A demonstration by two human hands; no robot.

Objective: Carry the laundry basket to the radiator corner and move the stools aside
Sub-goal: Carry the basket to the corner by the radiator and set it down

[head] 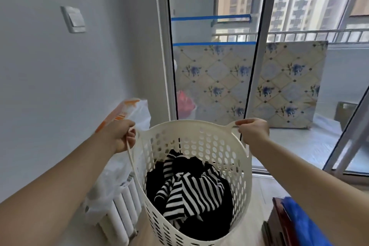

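Note:
A cream perforated laundry basket [199,138] hangs in front of me, tilted a little toward me. Black and black-and-white striped clothes [189,191] lie in its bottom. My left hand [121,136] is closed around the left handle loop. My right hand [253,131] pinches the right handle at the rim. A white radiator [121,211] stands against the wall, low on the left, right beside the basket. No stool can be clearly made out.
A clear plastic bag with orange print [129,112] lies on top of the radiator. Sliding glass doors [211,66] stand ahead, with a floral mattress [289,86] behind them on the balcony. Dark red items under blue plastic [295,223] sit at the lower right.

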